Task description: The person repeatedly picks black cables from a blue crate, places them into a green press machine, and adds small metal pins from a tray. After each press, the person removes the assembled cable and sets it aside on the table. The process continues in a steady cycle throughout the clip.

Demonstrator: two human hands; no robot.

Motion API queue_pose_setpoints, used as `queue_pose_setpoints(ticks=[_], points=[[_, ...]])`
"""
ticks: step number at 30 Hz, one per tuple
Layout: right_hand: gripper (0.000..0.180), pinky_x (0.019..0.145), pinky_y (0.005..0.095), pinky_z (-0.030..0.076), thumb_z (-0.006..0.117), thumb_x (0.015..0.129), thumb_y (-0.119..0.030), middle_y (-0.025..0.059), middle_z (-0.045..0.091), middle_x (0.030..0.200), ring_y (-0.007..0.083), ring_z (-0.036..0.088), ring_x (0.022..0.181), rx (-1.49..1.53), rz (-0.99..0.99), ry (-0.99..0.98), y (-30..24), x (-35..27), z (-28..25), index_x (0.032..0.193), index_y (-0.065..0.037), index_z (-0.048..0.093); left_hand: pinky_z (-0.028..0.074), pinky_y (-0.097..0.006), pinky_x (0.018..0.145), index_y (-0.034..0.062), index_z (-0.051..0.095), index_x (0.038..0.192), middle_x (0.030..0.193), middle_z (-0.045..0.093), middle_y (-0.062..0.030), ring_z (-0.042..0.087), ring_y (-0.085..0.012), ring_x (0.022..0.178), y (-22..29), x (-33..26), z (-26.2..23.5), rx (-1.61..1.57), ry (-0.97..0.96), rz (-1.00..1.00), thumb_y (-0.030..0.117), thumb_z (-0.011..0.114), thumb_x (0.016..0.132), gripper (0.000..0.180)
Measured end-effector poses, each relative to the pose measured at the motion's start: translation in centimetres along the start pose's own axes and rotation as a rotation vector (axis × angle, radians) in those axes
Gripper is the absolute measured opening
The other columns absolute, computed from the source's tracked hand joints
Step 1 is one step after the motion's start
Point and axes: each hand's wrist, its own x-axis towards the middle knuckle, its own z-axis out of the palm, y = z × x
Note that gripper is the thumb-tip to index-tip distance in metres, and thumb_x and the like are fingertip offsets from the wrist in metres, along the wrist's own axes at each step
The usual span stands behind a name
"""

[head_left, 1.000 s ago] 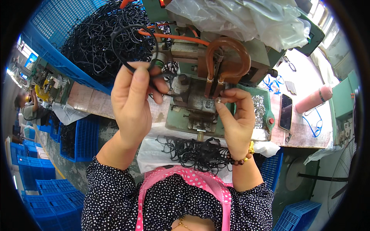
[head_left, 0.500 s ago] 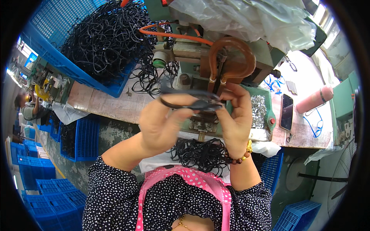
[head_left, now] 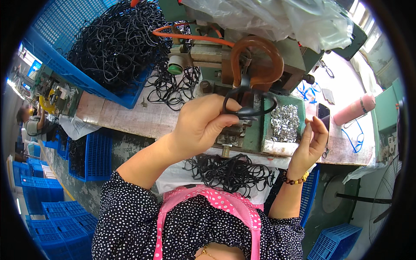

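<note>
My left hand (head_left: 200, 125) pinches a black elastic loop (head_left: 248, 104) and holds it in front of a small green press machine (head_left: 242, 78) with a brown curved guard (head_left: 258, 60). My right hand (head_left: 311, 141) is raised beside a green tray of small silver metal clips (head_left: 284, 122); thumb and forefinger are pinched together, and whether a clip sits between them is too small to tell. A heap of black loops (head_left: 232, 171) lies in my lap on a white sheet.
A blue crate (head_left: 65, 69) heaped with black loops (head_left: 117, 43) stands at the bench's left. Loose loops (head_left: 171, 86) lie on the wooden bench. A pink bottle (head_left: 353, 110), a dark phone (head_left: 323, 113), clear plastic sheeting (head_left: 268, 17) and stacked blue crates (head_left: 43, 195) surround the area.
My left hand came down from the crate with a loop and brought it to the machine. My right hand left the machine and moved right, beside the clip tray.
</note>
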Motion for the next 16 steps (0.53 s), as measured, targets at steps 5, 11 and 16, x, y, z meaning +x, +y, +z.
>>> queue_pose_setpoints(ticks=[5, 11, 16], points=[[0.015, 0.088, 0.027, 0.048, 0.062, 0.097, 0.0, 0.0065, 0.069, 0.106, 0.0135, 0.062, 0.098, -0.135, 0.189, -0.131, 0.7, -1.2, -0.9, 0.111, 0.001, 0.066, 0.045, -0.039, 0.057, 0.0005, 0.066, 0.096, 0.076, 0.061, -0.0134, 0.059, -0.0336, 0.065, -0.3, -1.0, 0.2, 0.081, 0.027, 0.041, 0.005, 0.072, 0.083, 0.015], [0.014, 0.107, 0.0514, 0.041, 0.051, 0.098, -0.007, 0.0123, 0.066, 0.096, 0.0251, 0.064, 0.09, 0.27, -0.332, -0.202, -12.5, -1.4, -0.1, 0.105, -0.003, 0.062, 0.045, -0.041, 0.057, -0.0018, 0.065, 0.098, 0.077, 0.061, -0.0154, 0.059, -0.035, 0.066, -0.2, -0.6, 0.2, 0.143, 0.019, 0.115, 0.0, 0.073, 0.077, 0.022], [0.02, 0.102, 0.0487, 0.041, 0.068, 0.095, -0.026, 0.0062, 0.074, 0.099, 0.0245, 0.066, 0.097, 1.164, 0.002, -0.273, -23.5, -2.0, 0.0, 0.109, -0.011, 0.071, 0.046, -0.04, 0.059, -0.0019, 0.067, 0.095, 0.079, 0.063, -0.0151, 0.06, -0.0342, 0.067, -0.3, -1.0, 1.1, 0.036, 0.079, -0.028, -0.002, 0.071, 0.078, 0.018]])
